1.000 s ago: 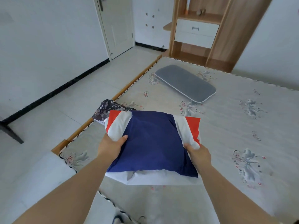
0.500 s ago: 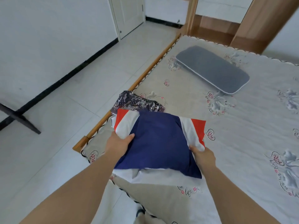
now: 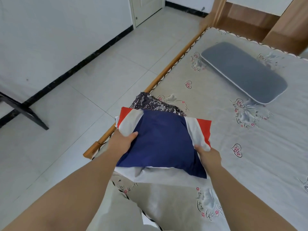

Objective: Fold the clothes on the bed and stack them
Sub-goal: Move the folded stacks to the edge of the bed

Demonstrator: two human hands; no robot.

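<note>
1. the bed (image 3: pixel 250 164), under a pale sheet printed with hearts and flowers, serves as the folding surface; its wooden side rail runs along the left edge, next to the tiled floor (image 3: pixel 100 80).
2. a flat grey pillow (image 3: pixel 245 72) lies toward the far end, well apart from the clothes, so the near corner is free for stacking.
3. the folded navy, white and red garment (image 3: pixel 163 144) is held near the bed's left edge, its far end over the patterned piece; whether it rests on it yet i cannot tell. gripping it at both sides probably keeps the folds from slipping open while it is carried.
4. a dark patterned garment (image 3: pixel 153 102) lies at the bed's edge by the rail, partly hidden beneath the navy one; it looks like the base of the stack.
5. the left hand (image 3: pixel 121 142) grips the garment's left side, thumb on top and fingers underneath.
6. the right hand (image 3: pixel 208 155) pinches the white-and-red right edge, fingers curled around the cloth.
</note>
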